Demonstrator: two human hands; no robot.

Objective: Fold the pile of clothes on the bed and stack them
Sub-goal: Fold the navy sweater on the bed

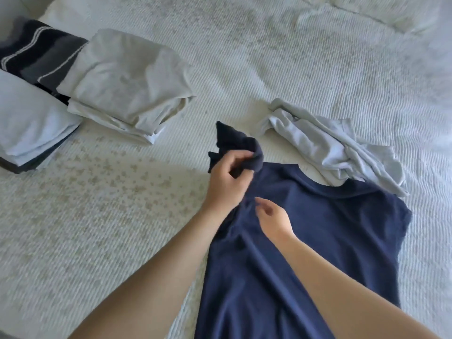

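Navy shirt (305, 241) lies spread on the white textured bedspread (269, 69), long axis running from the bottom edge of the view up and slightly right; the neck end points away from the person, the hem end runs out of view at the bottom. Its left sleeve is lifted and bunched, pointing up-left off the body of the shirt.

Left hand (228, 177) grips that bunched sleeve, fingers curled round the fabric, forearm coming in diagonally from lower left. Right hand (272, 217) sits over the upper chest of the shirt just below the left hand, fingers loosely curled, tips at or just above the cloth; can't tell if it pinches anything. The hands are close together, not touching.

Crumpled pale grey garment (330, 148), unfolded, lies just beyond the shirt's neck, its near edge touching or overlapping the shirt's right shoulder. Far left: folded beige stack (122, 84), folded light blue stack (31, 128) at the left edge, dark striped folded item (34, 55) behind them.
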